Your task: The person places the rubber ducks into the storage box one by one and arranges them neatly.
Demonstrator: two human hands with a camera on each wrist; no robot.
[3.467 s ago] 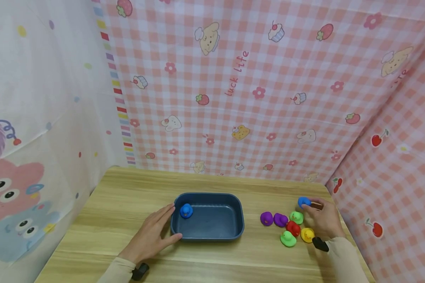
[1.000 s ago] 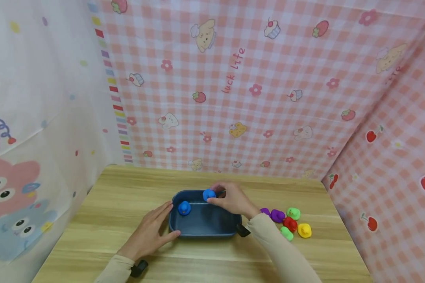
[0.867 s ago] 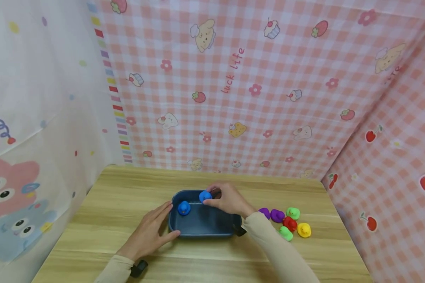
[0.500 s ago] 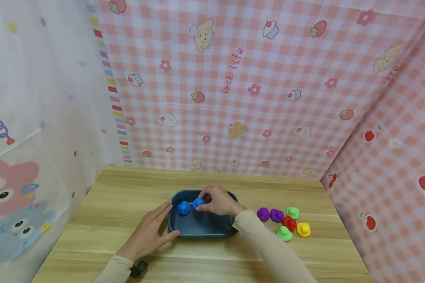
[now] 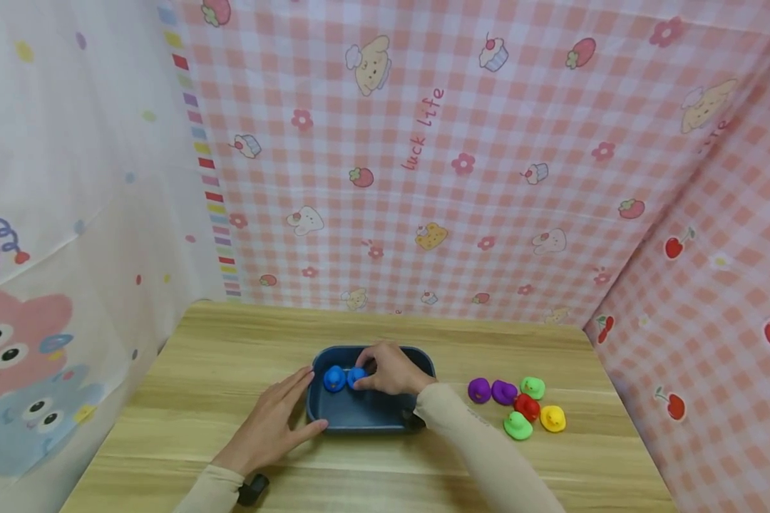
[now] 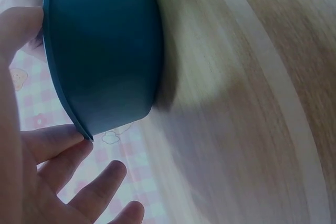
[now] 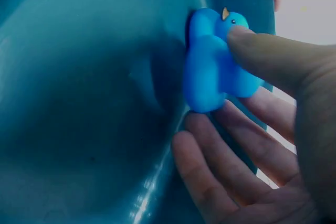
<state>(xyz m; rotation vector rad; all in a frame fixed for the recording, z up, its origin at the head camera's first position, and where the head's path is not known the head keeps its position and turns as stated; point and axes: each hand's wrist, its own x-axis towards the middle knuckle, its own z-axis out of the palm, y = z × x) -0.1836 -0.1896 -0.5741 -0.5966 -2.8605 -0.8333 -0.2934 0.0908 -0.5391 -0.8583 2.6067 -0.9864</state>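
Note:
A dark blue rectangular bin [image 5: 372, 412] stands on the table, with a blue rubber duck [image 5: 334, 380] inside near its left end. My right hand [image 5: 393, 369] reaches into the bin and pinches a second blue rubber duck [image 5: 354, 376] beside the first. The right wrist view shows the two ducks against each other, my thumb [image 7: 273, 59] over one duck's head. My left hand [image 5: 271, 425] spans the bin's left end, fingers and thumb fairly straight. In the left wrist view its thumb and index fingertip touch the bin's rim [image 6: 63, 100].
Right of the bin lie two purple ducks [image 5: 479, 390], two green ducks [image 5: 518, 426], a red duck [image 5: 527, 407] and a yellow duck [image 5: 553, 419]. Patterned cloth [image 5: 423, 214] hangs behind the wooden table [image 5: 231, 342] and at both sides.
My right hand has carried the second blue duck from the right side of the table into the bin, lowering it leftward next to the first. My left hand has stayed at the bin.

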